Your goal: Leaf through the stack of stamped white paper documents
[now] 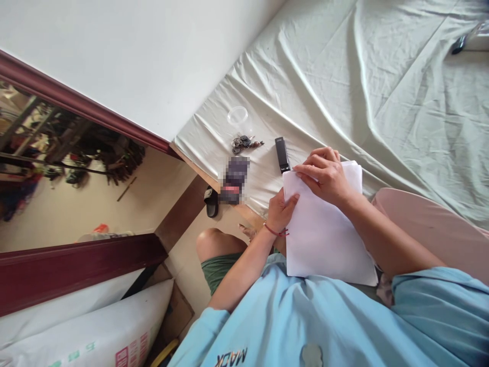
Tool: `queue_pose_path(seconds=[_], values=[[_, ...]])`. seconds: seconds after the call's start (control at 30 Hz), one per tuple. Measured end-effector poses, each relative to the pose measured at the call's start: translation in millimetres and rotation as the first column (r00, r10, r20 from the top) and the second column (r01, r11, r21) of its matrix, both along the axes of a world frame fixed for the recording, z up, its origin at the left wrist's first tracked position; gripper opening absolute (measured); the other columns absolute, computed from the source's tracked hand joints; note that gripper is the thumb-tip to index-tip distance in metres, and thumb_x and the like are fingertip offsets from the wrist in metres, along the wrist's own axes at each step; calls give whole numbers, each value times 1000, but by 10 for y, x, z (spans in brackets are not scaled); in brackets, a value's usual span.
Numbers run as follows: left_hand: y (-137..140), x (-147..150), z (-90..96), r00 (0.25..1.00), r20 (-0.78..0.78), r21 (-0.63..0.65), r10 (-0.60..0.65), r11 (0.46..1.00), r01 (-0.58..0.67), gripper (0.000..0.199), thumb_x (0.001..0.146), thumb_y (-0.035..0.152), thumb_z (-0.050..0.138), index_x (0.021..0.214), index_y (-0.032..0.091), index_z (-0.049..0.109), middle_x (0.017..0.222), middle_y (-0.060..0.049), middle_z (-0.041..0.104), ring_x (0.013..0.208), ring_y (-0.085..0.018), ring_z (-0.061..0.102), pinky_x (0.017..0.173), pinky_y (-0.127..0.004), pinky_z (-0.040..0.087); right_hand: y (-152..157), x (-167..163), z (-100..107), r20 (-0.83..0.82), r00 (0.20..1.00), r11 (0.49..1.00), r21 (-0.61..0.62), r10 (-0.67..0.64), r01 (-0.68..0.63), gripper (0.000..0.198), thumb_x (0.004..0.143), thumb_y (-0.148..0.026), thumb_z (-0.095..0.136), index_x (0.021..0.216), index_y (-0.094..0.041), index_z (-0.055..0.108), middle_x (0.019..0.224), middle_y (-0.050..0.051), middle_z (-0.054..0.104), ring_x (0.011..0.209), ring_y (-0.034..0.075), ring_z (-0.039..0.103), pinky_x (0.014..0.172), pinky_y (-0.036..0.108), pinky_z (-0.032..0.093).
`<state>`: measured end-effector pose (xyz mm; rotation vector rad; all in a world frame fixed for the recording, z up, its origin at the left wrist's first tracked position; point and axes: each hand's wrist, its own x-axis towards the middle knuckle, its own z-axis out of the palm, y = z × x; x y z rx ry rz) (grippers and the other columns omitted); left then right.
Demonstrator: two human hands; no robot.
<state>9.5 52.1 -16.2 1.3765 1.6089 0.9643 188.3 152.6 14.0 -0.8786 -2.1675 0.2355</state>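
Observation:
A stack of white paper sheets [324, 234] lies at a slant against my body, just off the edge of the bed. My left hand [281, 210] grips its left edge, thumb on top and the other fingers underneath. Over the upper left corner, my right hand [323, 173] bends with its fingertips pressed together at the paper's edge; whether it pinches a sheet there is hard to make out. Right beyond that corner a black stapler [282, 154] rests on the sheet-covered bed, close to my right fingertips.
On the bed [324, 92] are a clear plastic cup [238, 118], a bunch of keys [244, 143] and a blurred dark object [234, 181]. A pink cloth [428, 214] lies at right. Below are a black slipper [211, 202] and a white printed sack [91, 326].

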Motion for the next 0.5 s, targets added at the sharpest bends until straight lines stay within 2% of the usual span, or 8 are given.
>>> queue_pose_path(seconds=[0.17, 0.33, 0.5], values=[[0, -7, -1, 1000, -1, 17, -7, 1000, 7, 41, 102, 51, 64, 127, 19, 72, 110, -10, 83, 100, -29, 76, 88, -38, 58, -12, -4, 19, -25, 1000, 1000, -18, 5, -6, 20, 106, -29, 62, 114, -31, 80, 95, 5, 77, 109, 29, 60, 94, 49, 38], [-10, -5, 2, 999, -50, 0, 1, 1000, -1, 37, 102, 48, 65, 126, 21, 72, 105, -8, 82, 99, -29, 76, 86, -37, 57, -27, -11, 50, -47, 996, 996, -43, 80, -82, 19, 106, -32, 62, 110, -31, 81, 98, 5, 77, 111, 28, 60, 100, 50, 38], [-6, -3, -8, 998, -64, 10, -20, 1000, 21, 36, 102, 48, 64, 125, 21, 71, 98, -7, 81, 92, -28, 75, 82, -36, 55, -23, -17, 36, -25, 992, 990, -67, 121, -122, 23, 107, -33, 62, 118, -33, 81, 101, 7, 76, 114, 30, 57, 100, 50, 36]])
